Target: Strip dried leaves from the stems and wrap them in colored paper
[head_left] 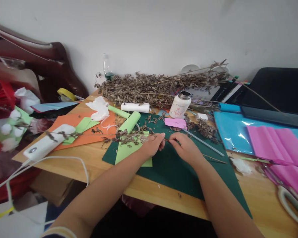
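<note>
My left hand [154,144] is closed around a long dried plant stem [106,134], whose leafy length stretches out to the left. Close by, my right hand [182,143] pinches the same stem near its bare end. Both hands are over a dark green cutting mat [173,175]. Under the stem lie a light green paper sheet [124,154] and a green paper roll [130,121]. Crumbled dry leaves [151,119] are scattered on the mat. Beyond my hands are a pink paper strip [175,123] and a thin clear stick [205,142].
A heap of dried plants [139,87] lines the wall behind an open white bottle [180,105]. At left are orange paper [89,140] and a white power bank [49,141] with a cable. Scissors [291,201], pink crepe paper [275,142] and a blue packet [234,130] occupy the right.
</note>
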`<action>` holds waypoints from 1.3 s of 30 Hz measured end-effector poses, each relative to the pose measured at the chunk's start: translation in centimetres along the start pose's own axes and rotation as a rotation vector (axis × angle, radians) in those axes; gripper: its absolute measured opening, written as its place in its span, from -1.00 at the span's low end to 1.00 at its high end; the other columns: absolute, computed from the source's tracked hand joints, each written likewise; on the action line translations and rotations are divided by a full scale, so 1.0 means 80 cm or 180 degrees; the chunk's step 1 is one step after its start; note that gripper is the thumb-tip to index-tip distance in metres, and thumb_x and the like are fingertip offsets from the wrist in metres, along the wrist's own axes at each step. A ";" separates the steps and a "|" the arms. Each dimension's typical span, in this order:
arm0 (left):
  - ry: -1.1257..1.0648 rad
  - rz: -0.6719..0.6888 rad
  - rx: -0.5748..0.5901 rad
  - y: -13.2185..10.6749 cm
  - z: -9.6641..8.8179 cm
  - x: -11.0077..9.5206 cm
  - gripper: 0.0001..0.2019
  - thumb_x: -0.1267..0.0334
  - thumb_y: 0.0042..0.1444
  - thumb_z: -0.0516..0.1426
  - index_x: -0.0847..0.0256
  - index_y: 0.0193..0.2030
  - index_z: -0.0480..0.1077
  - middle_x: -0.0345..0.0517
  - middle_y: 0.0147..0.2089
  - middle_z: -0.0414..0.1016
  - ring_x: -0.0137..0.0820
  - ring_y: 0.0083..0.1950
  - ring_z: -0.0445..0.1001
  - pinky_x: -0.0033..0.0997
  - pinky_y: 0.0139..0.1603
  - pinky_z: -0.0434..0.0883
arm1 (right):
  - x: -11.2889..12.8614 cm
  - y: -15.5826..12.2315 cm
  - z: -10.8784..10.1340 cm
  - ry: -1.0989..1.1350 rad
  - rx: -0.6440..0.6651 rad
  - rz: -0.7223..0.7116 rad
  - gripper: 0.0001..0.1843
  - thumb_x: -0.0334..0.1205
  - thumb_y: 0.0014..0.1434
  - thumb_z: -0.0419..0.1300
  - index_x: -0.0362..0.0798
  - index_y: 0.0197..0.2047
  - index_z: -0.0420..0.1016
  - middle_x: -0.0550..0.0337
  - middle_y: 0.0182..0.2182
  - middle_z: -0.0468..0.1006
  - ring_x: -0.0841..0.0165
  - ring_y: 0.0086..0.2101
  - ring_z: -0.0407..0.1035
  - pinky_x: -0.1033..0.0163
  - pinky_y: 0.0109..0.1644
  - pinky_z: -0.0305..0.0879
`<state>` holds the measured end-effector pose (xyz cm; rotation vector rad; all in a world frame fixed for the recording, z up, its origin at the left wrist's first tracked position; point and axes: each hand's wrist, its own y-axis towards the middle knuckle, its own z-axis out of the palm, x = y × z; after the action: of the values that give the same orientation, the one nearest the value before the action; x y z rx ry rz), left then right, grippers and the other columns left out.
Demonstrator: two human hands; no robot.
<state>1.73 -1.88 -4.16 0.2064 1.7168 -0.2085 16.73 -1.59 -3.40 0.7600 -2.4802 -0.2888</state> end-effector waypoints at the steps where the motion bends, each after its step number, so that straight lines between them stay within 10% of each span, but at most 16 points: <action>1: 0.0045 0.0014 0.0026 0.000 0.000 0.000 -0.59 0.10 0.04 -0.17 0.25 -0.72 0.15 -0.29 -0.71 0.15 -0.58 -0.63 0.19 -0.54 -0.52 0.21 | 0.000 0.000 0.000 0.0086 0.0097 0.0111 -0.86 -0.26 0.08 -0.07 -0.06 -0.41 0.27 0.16 -0.43 0.41 0.35 -0.37 0.26 0.27 -0.31 0.16; 11: 0.0474 0.0080 0.0155 0.004 -0.003 0.002 -0.55 0.12 0.05 -0.21 0.23 -0.79 0.04 -0.29 -0.77 0.06 -0.56 -0.66 0.12 -0.50 -0.52 0.13 | 0.005 0.001 0.010 0.0227 -0.0004 0.0569 -0.85 -0.24 0.08 -0.12 -0.03 -0.47 0.19 0.23 -0.54 0.39 0.40 -0.51 0.26 0.32 -0.43 0.13; 18: 0.0153 -0.0088 0.0116 0.005 -0.005 0.007 -0.57 0.10 0.04 -0.18 0.24 -0.78 0.02 -0.31 -0.79 0.04 -0.59 -0.71 0.07 -0.50 -0.60 0.07 | -0.016 0.002 0.007 0.0276 -0.1058 0.1328 -0.82 -0.20 0.07 -0.14 -0.04 -0.45 0.20 0.20 -0.58 0.39 0.39 -0.53 0.28 0.28 -0.42 0.18; 30: -0.0591 0.0007 -0.0170 0.014 -0.007 0.017 -0.60 -0.02 -0.01 -0.09 0.27 -0.65 0.16 -0.32 -0.68 0.17 -0.63 -0.69 0.16 -0.58 -0.63 0.13 | -0.009 -0.002 -0.003 -0.0132 0.0449 0.0291 -0.71 -0.17 0.10 -0.11 -0.01 -0.21 0.37 0.15 -0.25 0.47 0.30 -0.24 0.33 0.21 -0.21 0.23; 39: -0.2230 0.0037 0.0080 0.012 -0.014 0.004 -0.72 0.13 -0.17 0.14 0.28 -0.34 0.32 -0.27 -0.50 0.30 -0.63 -0.58 0.27 -0.59 -0.57 0.21 | -0.010 -0.006 -0.013 -0.0807 0.0083 0.0192 -0.71 -0.23 0.12 -0.12 -0.03 -0.26 0.40 0.16 -0.30 0.49 0.32 -0.29 0.36 0.28 -0.31 0.23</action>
<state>0.83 -0.63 -4.29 0.1383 1.0176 -0.2573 18.09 -1.54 -3.03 0.6944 -2.7445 -0.3505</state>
